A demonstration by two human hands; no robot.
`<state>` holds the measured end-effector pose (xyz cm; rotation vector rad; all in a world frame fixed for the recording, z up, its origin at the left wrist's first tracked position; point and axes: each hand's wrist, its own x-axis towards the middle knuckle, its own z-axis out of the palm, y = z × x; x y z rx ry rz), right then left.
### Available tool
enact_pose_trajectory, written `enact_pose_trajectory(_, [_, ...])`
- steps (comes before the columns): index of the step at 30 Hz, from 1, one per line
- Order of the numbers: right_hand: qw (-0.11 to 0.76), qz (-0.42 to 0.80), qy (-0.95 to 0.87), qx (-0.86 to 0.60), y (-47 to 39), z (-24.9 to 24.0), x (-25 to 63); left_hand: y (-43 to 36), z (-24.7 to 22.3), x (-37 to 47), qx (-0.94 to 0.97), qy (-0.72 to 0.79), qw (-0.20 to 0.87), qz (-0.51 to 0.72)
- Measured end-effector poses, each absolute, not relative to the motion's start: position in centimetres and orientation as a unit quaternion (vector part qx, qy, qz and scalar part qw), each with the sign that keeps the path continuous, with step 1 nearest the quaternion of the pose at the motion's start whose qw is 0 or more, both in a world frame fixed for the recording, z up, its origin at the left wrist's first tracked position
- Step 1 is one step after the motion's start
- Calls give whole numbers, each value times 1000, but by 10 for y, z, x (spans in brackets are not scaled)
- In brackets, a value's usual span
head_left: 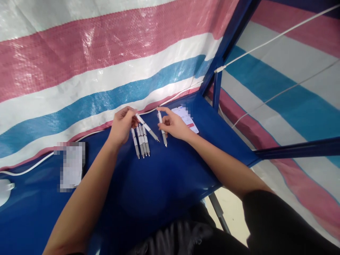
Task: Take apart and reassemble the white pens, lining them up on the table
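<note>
My left hand pinches the upper end of a white pen with a grey grip, which slants down to the right with its tip toward me. In my right hand is a second pen of the same look, its tip also pointing toward me; the index finger rests at its far end and the thumb is on its side. Below my left hand several like pens lie side by side on the blue table, tips toward me, their upper ends partly hidden by the fingers.
A phone with a lit screen lies just beyond my right hand. To the left is a blurred-out pale object, and a white item sits at the left edge. A white cable runs along the striped sheet. Blue frame posts stand at right.
</note>
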<state>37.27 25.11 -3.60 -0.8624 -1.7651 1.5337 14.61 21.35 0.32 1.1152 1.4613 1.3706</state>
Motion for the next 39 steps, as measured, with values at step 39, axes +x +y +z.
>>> enact_pose_trajectory(39, [71,94,-911,-395,232,-29,369,180,-23,119,290,472,582,595])
